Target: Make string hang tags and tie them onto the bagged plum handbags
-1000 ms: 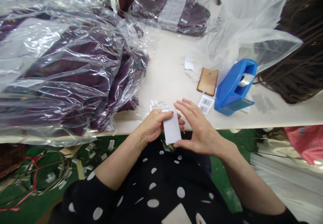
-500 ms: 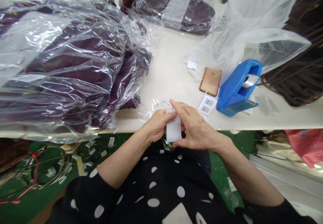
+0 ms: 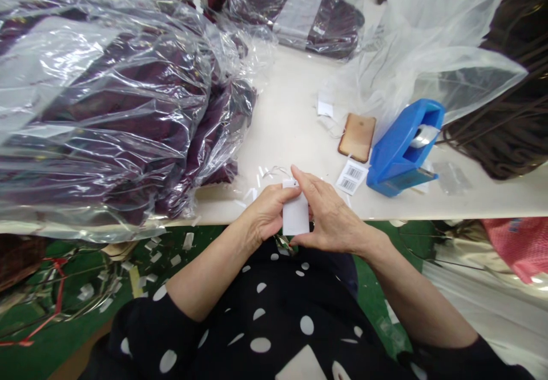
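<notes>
We hold the white tag (image 3: 295,215) upright at the table's (image 3: 274,140) front edge, left hand (image 3: 270,211) gripping its left side, right hand (image 3: 327,214) gripping its right. The barcode label (image 3: 351,176) lies beside the blue tape dispenser (image 3: 405,149), right of our hands.

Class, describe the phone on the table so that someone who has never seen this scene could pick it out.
On the white table, find the blue tape dispenser. Just left of it, on the far side of the white barcode label, lies the phone, a flat rectangle with rounded corners. Its tan face and darker brown edge set it apart from both neighbours.
</notes>
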Action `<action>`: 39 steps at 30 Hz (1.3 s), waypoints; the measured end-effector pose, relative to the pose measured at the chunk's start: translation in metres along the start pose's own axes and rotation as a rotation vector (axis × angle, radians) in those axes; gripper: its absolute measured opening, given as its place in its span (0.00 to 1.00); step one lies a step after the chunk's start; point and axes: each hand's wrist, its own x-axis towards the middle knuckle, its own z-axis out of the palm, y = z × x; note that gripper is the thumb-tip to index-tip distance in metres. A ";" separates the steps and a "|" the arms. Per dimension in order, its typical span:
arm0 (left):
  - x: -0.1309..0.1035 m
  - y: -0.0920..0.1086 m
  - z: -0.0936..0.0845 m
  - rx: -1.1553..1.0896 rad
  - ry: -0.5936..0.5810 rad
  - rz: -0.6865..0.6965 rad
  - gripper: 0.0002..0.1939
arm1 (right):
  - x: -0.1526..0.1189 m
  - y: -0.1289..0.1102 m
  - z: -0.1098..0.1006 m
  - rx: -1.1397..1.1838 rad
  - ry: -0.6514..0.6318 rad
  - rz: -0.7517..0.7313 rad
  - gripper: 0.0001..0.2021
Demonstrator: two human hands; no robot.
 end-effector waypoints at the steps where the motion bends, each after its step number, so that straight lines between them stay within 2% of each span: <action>1: 0.000 -0.001 0.000 0.006 0.003 0.000 0.03 | 0.000 0.001 0.000 0.003 0.007 0.005 0.56; 7: -0.001 -0.007 0.000 0.022 0.009 0.012 0.05 | 0.001 0.003 0.004 0.033 0.016 0.038 0.58; 11: -0.001 -0.006 -0.002 0.063 0.014 0.012 0.06 | -0.002 0.008 0.000 0.134 0.036 0.051 0.59; 13: -0.002 -0.005 -0.003 0.104 0.035 0.008 0.04 | -0.003 0.012 -0.004 0.243 0.154 0.195 0.46; 15: -0.003 -0.004 -0.002 0.142 0.046 0.002 0.03 | -0.002 0.017 -0.008 0.395 0.247 0.403 0.26; 16: -0.004 -0.004 -0.002 0.157 0.042 -0.001 0.04 | -0.001 0.019 -0.009 0.483 0.256 0.489 0.20; 17: -0.005 -0.004 -0.001 0.170 0.032 -0.005 0.05 | 0.001 0.021 -0.009 0.572 0.235 0.551 0.17; 21: -0.006 -0.006 0.000 0.217 -0.027 -0.013 0.06 | 0.011 0.021 -0.003 0.913 0.093 0.659 0.15; 24: -0.009 -0.007 -0.001 0.252 -0.055 -0.024 0.07 | 0.016 0.020 0.002 1.114 0.062 0.731 0.13; 28: -0.012 -0.008 -0.004 0.278 -0.033 -0.031 0.06 | 0.024 0.017 0.004 1.289 0.089 0.784 0.12; 33: -0.015 -0.013 -0.010 0.321 -0.042 -0.036 0.10 | 0.036 0.012 0.001 1.400 0.120 0.823 0.11; 39: -0.019 -0.015 -0.015 0.344 -0.049 -0.088 0.10 | 0.050 0.018 0.000 1.509 0.248 0.800 0.05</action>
